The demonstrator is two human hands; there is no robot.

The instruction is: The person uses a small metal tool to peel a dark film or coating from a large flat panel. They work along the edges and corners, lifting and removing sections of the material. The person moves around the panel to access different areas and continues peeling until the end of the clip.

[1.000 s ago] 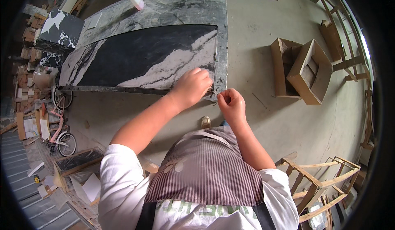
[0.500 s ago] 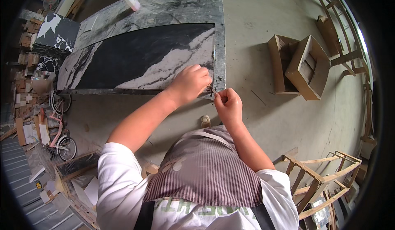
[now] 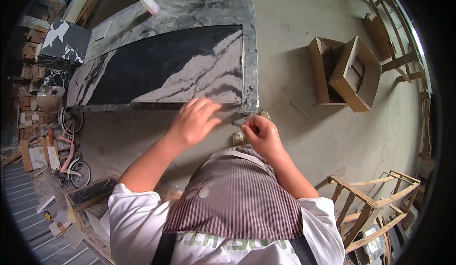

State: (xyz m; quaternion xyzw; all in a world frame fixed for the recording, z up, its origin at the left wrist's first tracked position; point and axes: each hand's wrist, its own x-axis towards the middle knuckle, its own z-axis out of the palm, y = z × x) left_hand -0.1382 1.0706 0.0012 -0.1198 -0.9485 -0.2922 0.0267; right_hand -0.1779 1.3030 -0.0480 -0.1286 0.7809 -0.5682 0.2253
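A black slab with white marbled veining (image 3: 156, 65) lies flat on a worn grey worktable (image 3: 199, 9). My left hand (image 3: 190, 125) is just off the slab's near edge, open, with its fingers spread and slightly blurred; it holds nothing that I can see. To its right, past the table's near right corner, my right hand (image 3: 261, 133) is closed in a pinch. A small thin dark strip (image 3: 236, 124) sticks out of its fingertips toward the left hand; its kind is too small to make out.
A spray bottle (image 3: 146, 0) stands on the table's far part. A block with the same marbling (image 3: 66, 39) is at the left, near a pink bicycle (image 3: 69, 153). Cardboard boxes (image 3: 354, 77) lie on the floor at right, with a wooden frame (image 3: 368, 208) nearer.
My left hand has drawn back from the slab's near right corner, toward me and leftward, and its fingers have opened. My right hand has come slightly nearer, still pinched, the strip now showing.
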